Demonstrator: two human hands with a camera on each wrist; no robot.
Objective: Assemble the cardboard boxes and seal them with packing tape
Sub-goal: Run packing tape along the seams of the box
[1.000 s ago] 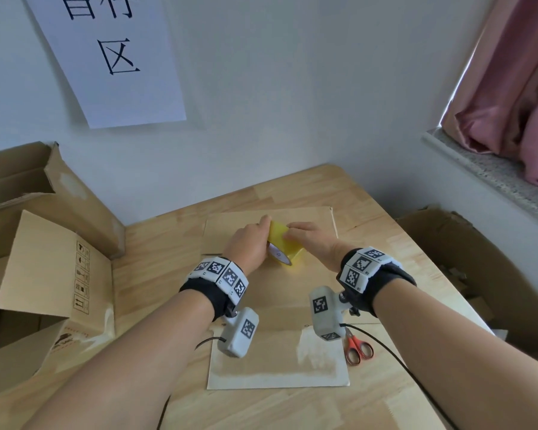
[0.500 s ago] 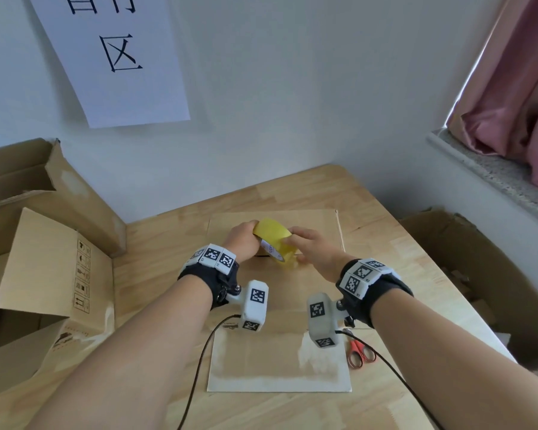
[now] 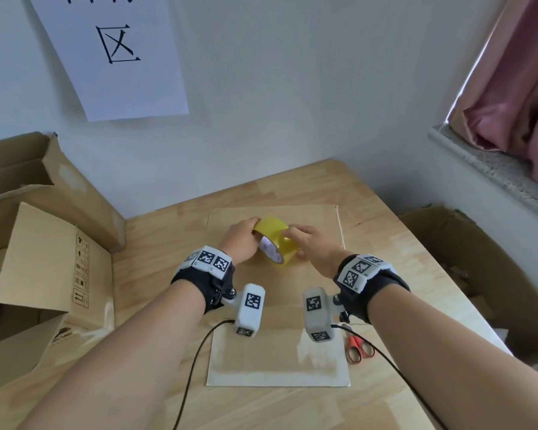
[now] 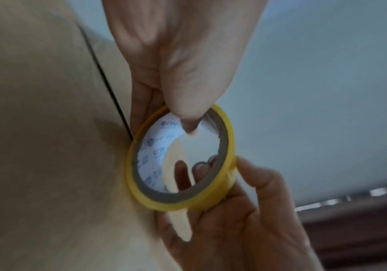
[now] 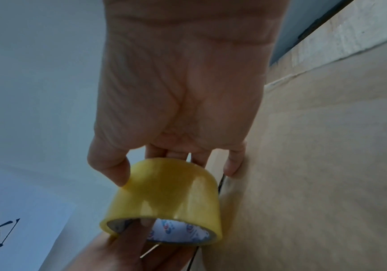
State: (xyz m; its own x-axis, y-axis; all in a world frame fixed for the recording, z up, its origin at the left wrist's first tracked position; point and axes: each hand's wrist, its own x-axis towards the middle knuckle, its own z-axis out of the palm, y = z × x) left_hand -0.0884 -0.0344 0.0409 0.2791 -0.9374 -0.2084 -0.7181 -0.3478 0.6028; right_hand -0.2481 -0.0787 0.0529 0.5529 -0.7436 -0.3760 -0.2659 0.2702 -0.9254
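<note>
A yellow roll of packing tape is held on edge just above a flattened cardboard box lying on the wooden table. My left hand grips the roll, thumb inside its white core and fingers on the outer rim. My right hand holds the roll from the other side, thumb on the outer tape surface and fingers behind it; the little finger rests on the cardboard.
Red-handled scissors lie on the table by the flat box's right edge. Opened cardboard boxes crowd the left side. Another carton sits on the floor to the right. Wrist-camera cables trail toward me.
The roll has turned between both hands, its open core now facing me more. My left wrist rolled inward; both hands stay over the far half of the flat box.
</note>
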